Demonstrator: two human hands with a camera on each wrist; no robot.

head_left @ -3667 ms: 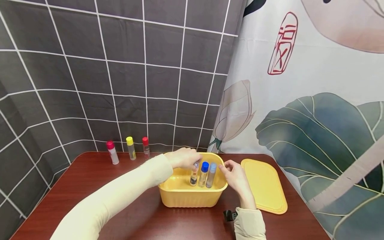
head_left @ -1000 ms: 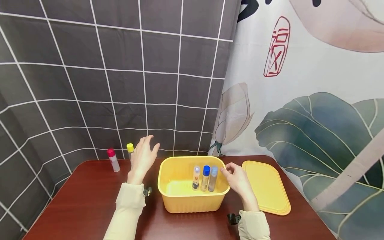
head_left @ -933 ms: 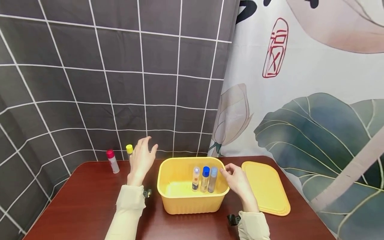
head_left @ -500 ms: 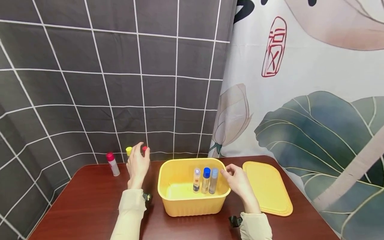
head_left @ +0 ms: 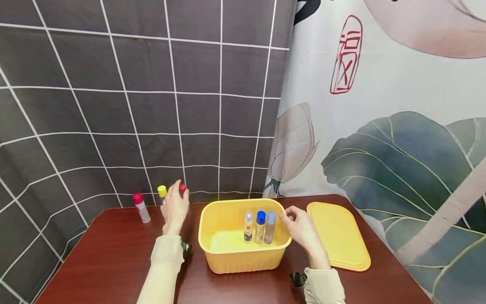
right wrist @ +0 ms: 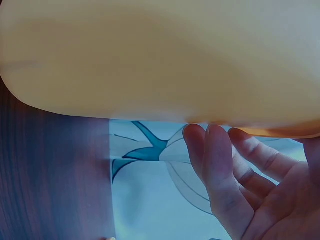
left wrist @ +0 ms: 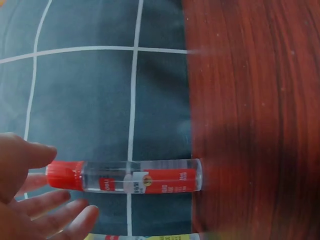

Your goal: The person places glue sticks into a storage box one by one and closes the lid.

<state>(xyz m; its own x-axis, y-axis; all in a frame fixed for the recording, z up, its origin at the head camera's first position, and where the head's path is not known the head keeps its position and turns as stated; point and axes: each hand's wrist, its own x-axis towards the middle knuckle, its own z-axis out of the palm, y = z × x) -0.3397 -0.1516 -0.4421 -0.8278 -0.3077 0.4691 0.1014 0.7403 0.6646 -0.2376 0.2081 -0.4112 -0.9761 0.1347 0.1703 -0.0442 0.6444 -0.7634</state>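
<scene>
My left hand [head_left: 176,209] is at the red-capped liquid glue bottle [left wrist: 167,177], thumb and fingers spread around its red cap [left wrist: 65,175]; no firm grip shows. The head view leaves only that bottle's cap visible. Beside it stands a yellow-capped bottle [head_left: 162,191], partly behind the hand. Farther left is a bottle with a pinkish-red cap [head_left: 142,210]. My right hand [head_left: 301,228] pinches the right rim of a yellow plastic box [head_left: 243,261]. Inside, on its right side, stand bottles with a pale cap [head_left: 248,228], a dark blue cap [head_left: 260,228] and a light blue cap [head_left: 270,228].
A yellow lid [head_left: 339,236] lies flat on the reddish-brown table [head_left: 110,253], right of my right hand. Behind the table hang a dark grey gridded cloth [head_left: 148,109] and a white cloth with a leaf print [head_left: 398,152].
My left hand has let go of the pale-capped bottle inside the box and moved left to the red-capped bottle, lowering around its cap. My right hand stays on the box's rim.
</scene>
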